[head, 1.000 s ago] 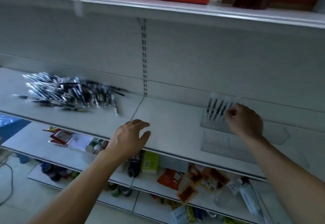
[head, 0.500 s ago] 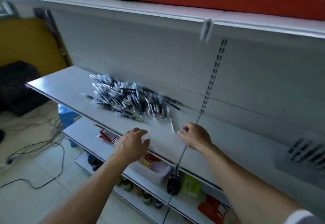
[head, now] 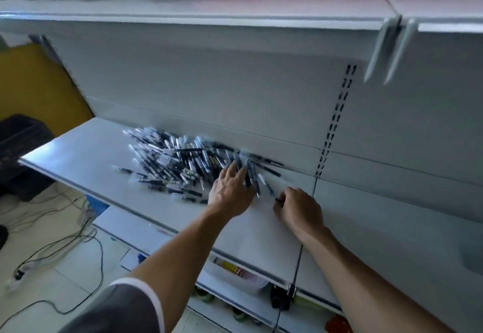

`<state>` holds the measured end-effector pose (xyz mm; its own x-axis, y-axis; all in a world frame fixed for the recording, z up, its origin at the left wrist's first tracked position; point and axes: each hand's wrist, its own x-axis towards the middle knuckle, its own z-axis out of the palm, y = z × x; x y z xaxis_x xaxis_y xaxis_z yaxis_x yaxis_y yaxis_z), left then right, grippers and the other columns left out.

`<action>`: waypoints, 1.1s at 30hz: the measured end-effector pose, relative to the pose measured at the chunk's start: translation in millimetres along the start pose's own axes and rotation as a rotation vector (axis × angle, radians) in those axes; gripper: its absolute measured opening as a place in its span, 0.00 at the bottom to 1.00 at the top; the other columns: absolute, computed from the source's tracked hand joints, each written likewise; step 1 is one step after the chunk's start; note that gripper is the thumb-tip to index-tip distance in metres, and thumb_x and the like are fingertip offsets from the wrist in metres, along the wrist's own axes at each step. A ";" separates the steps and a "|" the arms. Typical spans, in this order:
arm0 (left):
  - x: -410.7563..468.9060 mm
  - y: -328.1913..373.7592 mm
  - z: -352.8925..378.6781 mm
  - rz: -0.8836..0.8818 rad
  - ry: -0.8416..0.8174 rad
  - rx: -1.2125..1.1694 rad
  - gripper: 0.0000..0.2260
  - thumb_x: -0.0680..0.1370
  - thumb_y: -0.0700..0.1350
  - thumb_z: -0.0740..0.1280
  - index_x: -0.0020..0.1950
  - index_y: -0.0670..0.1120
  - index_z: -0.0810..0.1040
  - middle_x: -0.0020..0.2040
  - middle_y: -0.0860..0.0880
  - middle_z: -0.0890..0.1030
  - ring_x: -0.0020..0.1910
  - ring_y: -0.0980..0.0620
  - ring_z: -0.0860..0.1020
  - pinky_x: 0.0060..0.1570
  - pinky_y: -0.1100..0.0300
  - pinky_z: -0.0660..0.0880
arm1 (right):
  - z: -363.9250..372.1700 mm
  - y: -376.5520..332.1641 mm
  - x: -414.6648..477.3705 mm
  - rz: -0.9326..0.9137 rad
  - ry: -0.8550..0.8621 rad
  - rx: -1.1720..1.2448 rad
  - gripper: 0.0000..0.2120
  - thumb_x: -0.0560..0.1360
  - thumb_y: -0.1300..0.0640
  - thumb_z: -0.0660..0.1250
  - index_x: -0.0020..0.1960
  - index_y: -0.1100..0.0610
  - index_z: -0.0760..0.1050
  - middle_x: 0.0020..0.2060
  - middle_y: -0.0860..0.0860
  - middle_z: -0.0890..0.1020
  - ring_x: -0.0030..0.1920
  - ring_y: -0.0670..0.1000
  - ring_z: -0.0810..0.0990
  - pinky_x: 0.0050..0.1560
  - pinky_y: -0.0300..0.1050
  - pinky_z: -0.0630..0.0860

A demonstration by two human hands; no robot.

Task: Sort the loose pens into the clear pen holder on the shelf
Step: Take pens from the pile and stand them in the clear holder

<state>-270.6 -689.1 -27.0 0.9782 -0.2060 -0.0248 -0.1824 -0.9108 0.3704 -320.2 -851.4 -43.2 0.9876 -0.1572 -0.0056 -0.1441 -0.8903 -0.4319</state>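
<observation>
A heap of loose black and clear pens (head: 183, 162) lies on the white shelf (head: 78, 147), against the back panel. My left hand (head: 230, 188) reaches onto the heap's right edge, its straight fingers touching several pens. Just to the right, my right hand (head: 298, 208) has its fingers curled and pinches the near end of a single pen (head: 266, 185) that lies on the shelf. The clear pen holder is out of view.
An upper shelf (head: 235, 16) overhangs, with two price-tag clips (head: 386, 50) hanging at its right. Lower shelves (head: 235, 288) hold small goods. Cables (head: 52, 249) lie on the floor at left, beside a dark crate (head: 18, 149).
The view has swung left, away from the pen holder, to the pen heap. Both hands moved forward: the left onto the heap's edge, the right onto a single pen.
</observation>
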 end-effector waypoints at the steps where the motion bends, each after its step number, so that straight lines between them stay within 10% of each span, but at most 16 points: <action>1: 5.9 0.5 2.5 0.008 -0.038 0.014 0.28 0.79 0.55 0.58 0.78 0.52 0.54 0.79 0.50 0.52 0.78 0.48 0.48 0.75 0.51 0.52 | -1.2 2.8 -3.3 0.030 0.005 0.018 0.12 0.76 0.50 0.63 0.55 0.56 0.76 0.52 0.54 0.79 0.52 0.57 0.78 0.48 0.45 0.72; 12: -12.4 -11.4 35.0 0.271 -0.032 0.045 0.26 0.81 0.58 0.54 0.78 0.52 0.56 0.79 0.49 0.50 0.78 0.47 0.43 0.75 0.53 0.44 | 3.6 29.2 -40.0 0.277 0.272 0.194 0.06 0.71 0.49 0.69 0.42 0.52 0.79 0.41 0.47 0.84 0.43 0.54 0.81 0.41 0.44 0.75; 18: -15.2 -5.4 37.9 0.482 0.061 -0.091 0.19 0.78 0.54 0.63 0.65 0.47 0.77 0.66 0.50 0.76 0.71 0.47 0.66 0.70 0.58 0.60 | 5.8 35.1 -46.1 0.267 0.388 0.367 0.04 0.72 0.55 0.72 0.42 0.56 0.81 0.38 0.49 0.84 0.39 0.51 0.81 0.39 0.39 0.70; 33: 19.4 17.6 -4.7 -0.114 -0.118 -0.098 0.24 0.74 0.40 0.63 0.69 0.43 0.64 0.61 0.43 0.66 0.49 0.45 0.70 0.50 0.53 0.72 | 11.4 41.0 -46.4 0.199 0.371 0.430 0.05 0.73 0.54 0.71 0.45 0.55 0.81 0.36 0.46 0.81 0.35 0.44 0.77 0.34 0.36 0.71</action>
<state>-254.3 -707.4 -16.5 0.9724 -0.1497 -0.1787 -0.0551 -0.8924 0.4479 -371.3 -875.8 -71.0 0.8450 -0.5107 0.1583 -0.2090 -0.5880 -0.7814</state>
